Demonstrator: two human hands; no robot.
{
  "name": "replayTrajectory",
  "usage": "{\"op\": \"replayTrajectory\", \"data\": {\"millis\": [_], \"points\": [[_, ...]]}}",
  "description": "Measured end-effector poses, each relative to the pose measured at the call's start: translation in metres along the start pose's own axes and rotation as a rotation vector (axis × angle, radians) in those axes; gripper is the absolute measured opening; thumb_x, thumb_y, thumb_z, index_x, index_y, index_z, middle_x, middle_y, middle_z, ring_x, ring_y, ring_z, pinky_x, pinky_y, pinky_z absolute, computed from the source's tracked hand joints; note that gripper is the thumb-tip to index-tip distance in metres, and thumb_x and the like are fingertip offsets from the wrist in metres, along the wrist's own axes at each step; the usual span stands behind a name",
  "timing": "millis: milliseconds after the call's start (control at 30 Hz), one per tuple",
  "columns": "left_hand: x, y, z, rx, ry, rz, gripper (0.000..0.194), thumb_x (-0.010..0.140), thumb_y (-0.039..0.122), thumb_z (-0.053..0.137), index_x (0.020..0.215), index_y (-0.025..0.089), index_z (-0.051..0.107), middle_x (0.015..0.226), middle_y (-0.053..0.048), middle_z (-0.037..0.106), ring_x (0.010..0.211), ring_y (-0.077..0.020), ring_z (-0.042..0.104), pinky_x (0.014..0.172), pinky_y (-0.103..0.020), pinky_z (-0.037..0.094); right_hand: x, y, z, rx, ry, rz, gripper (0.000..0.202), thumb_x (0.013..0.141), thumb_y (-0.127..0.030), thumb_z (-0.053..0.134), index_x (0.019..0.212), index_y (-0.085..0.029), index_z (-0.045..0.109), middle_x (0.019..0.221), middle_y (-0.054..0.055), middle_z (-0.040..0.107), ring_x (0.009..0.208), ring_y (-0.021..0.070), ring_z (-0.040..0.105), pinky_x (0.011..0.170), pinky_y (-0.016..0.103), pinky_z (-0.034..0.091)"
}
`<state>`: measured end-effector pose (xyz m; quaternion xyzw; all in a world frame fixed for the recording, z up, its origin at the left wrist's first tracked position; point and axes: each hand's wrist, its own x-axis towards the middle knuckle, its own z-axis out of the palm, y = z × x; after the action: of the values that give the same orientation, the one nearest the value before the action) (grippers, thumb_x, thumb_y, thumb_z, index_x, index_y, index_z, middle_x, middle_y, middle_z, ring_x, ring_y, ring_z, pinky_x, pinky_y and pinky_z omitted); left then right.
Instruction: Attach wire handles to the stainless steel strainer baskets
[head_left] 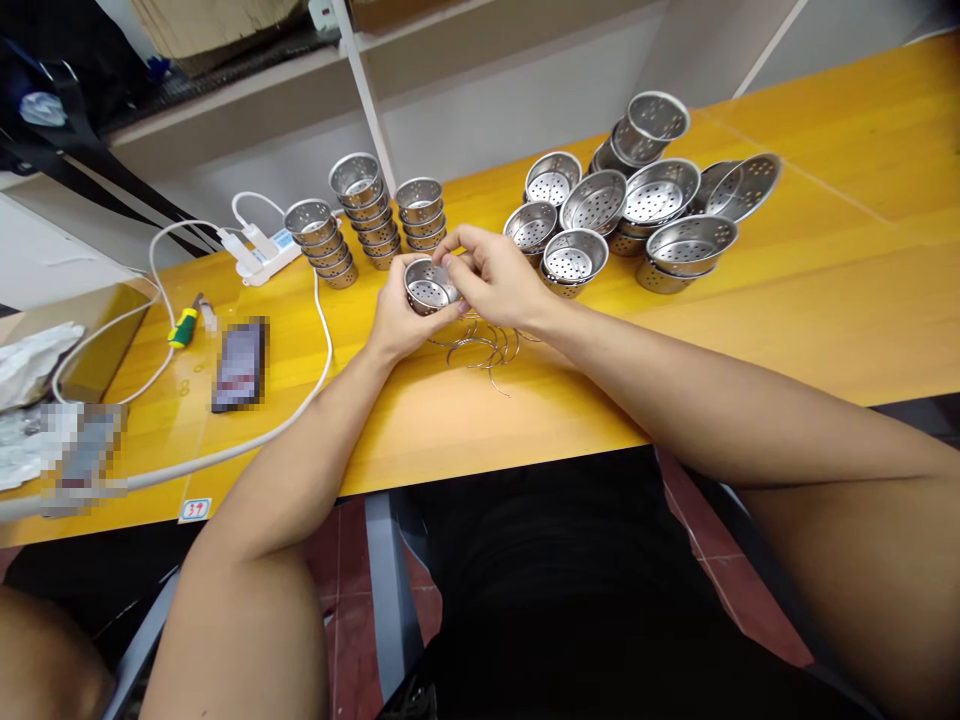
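Note:
My left hand is wrapped round a small perforated metal cup, which is tilted so that its holed bottom faces me. At the cup's right rim, my right hand has its thumb and fingers pinched together; whatever lies between them is too small to make out. Several thin curved wires lie loose on the table just below both hands. Beyond the left hand rise stacks of like cups: a left stack, a taller middle stack and a right stack.
More perforated cups crowd the table on the right, some nested or tipped. On the left are a power strip with a white cable, a green-yellow screwdriver and a blurred phone. A shelf stands behind.

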<state>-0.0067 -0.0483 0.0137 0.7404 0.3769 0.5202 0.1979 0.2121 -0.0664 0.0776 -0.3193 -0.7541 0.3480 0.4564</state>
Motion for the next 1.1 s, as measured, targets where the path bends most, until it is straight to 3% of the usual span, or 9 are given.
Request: {"op": "replayTrajectory", "data": {"millis": [167,267,467,567,800,1100], "points": [[0.0,0.009,-0.001,0.021,0.004,-0.02,0.105,0.071,0.102,0.101,0.133,0.025,0.066,0.118,-0.003,0.08,0.1,-0.02,0.079,0.087,-0.035,0.062,0.003,0.005,0.001,-0.027,0.018,-0.055,0.01,0.119,-0.034,0.068,0.114,-0.026,0.072,0.086,0.001,0.066,0.077,0.0218,0.061,0.072,0.037,0.048],[0.0,0.014,-0.002,0.023,-0.014,-0.027,0.104,0.075,0.106,0.095,0.132,0.023,0.068,0.117,-0.005,0.082,0.1,-0.0208,0.081,0.087,-0.035,0.064,0.006,0.007,-0.007,-0.001,-0.049,-0.081,0.013,0.118,-0.033,0.069,0.111,-0.024,0.074,0.087,0.001,0.069,0.077,0.0198,0.06,0.07,0.035,0.046],[0.003,0.015,-0.01,-0.085,-0.141,-0.047,0.097,0.081,0.103,0.092,0.131,0.023,0.071,0.118,-0.007,0.086,0.099,-0.0202,0.083,0.086,-0.034,0.066,0.012,0.005,-0.041,0.222,-0.35,-0.136,0.05,0.107,-0.068,0.096,0.11,-0.022,0.077,0.088,0.001,0.076,0.074,0.0152,0.06,0.067,0.03,0.049],[0.004,0.014,-0.013,-0.125,-0.192,-0.052,0.096,0.083,0.101,0.094,0.134,0.023,0.071,0.121,-0.007,0.086,0.1,-0.0199,0.083,0.087,-0.034,0.066,0.012,0.006,-0.049,0.298,-0.422,-0.12,0.066,0.097,-0.081,0.103,0.106,-0.023,0.074,0.085,0.0,0.075,0.07,0.0135,0.06,0.064,0.029,0.048],[0.0,0.006,-0.007,-0.133,-0.216,-0.01,0.102,0.08,0.098,0.099,0.144,0.026,0.065,0.131,-0.008,0.081,0.113,-0.023,0.081,0.101,-0.038,0.068,0.01,0.018,-0.029,0.298,-0.23,-0.08,0.078,0.08,-0.09,0.11,0.096,-0.023,0.074,0.08,0.0,0.074,0.072,0.0157,0.061,0.065,0.031,0.05],[-0.002,-0.002,-0.006,-0.051,-0.206,0.012,0.093,0.09,0.095,0.092,0.145,0.025,0.065,0.127,-0.008,0.081,0.109,-0.0228,0.079,0.101,-0.04,0.068,0.008,0.022,-0.019,0.222,-0.197,-0.082,0.074,0.087,-0.088,0.107,0.091,-0.022,0.073,0.074,-0.001,0.069,0.065,0.0141,0.055,0.061,0.032,0.043]]}}
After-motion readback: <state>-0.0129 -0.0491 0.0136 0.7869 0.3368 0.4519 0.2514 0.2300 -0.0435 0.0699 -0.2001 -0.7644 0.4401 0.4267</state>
